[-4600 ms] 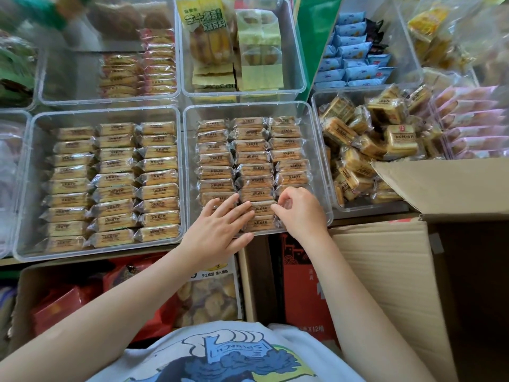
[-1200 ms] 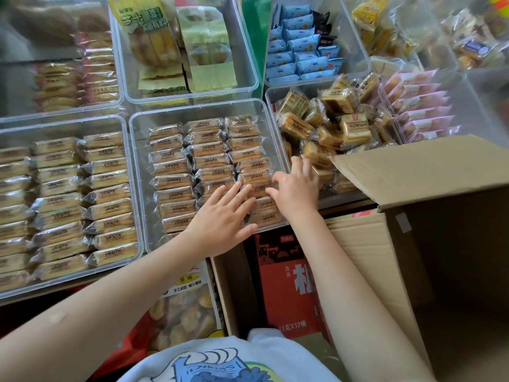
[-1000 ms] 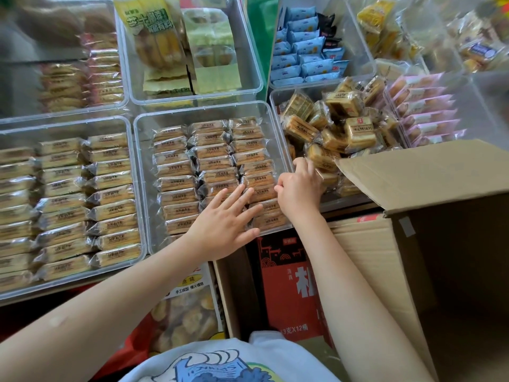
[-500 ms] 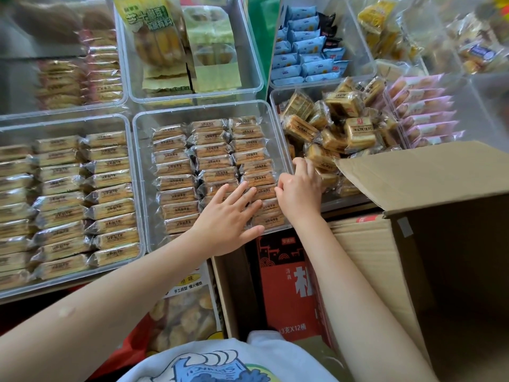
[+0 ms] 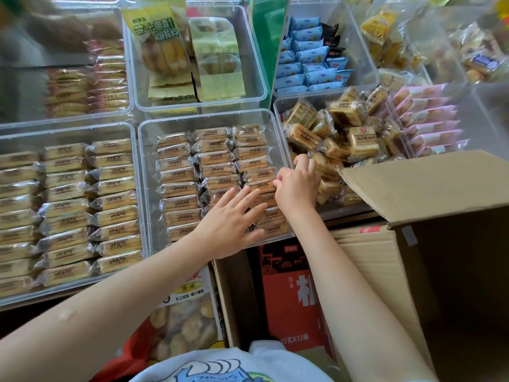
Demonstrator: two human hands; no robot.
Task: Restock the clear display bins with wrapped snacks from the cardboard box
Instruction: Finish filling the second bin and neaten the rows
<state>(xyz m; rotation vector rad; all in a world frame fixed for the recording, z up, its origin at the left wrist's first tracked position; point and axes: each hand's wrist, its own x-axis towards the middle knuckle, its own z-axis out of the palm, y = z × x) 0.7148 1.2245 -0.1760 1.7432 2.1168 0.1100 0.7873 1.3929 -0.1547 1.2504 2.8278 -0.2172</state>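
Observation:
A clear display bin point(image 5: 209, 116) in the middle holds three columns of tan wrapped snacks point(image 5: 179, 188). My left hand point(image 5: 228, 224) lies flat on the near packets of the middle and right columns, fingers spread, holding nothing. My right hand point(image 5: 297, 188) is at the bin's right wall. Its fingers are curled and its thumb rests against the end of a packet in the right column; whether it grips one is hidden. The open cardboard box point(image 5: 413, 188) stands at the right with a flap raised. Its inside is dark, so its contents do not show.
A second bin point(image 5: 68, 130) of the same snacks sits to the left. On the right a bin point(image 5: 276, 104) holds loose square cakes, next to pink packets point(image 5: 429, 119). Behind are blue packets point(image 5: 311, 56) and green bags point(image 5: 217, 64). A red carton point(image 5: 286, 293) stands below the shelf.
My right hand slid from the near end of the right column farther along the bin's right wall and curled its fingers. My left hand stayed flat on the near packets.

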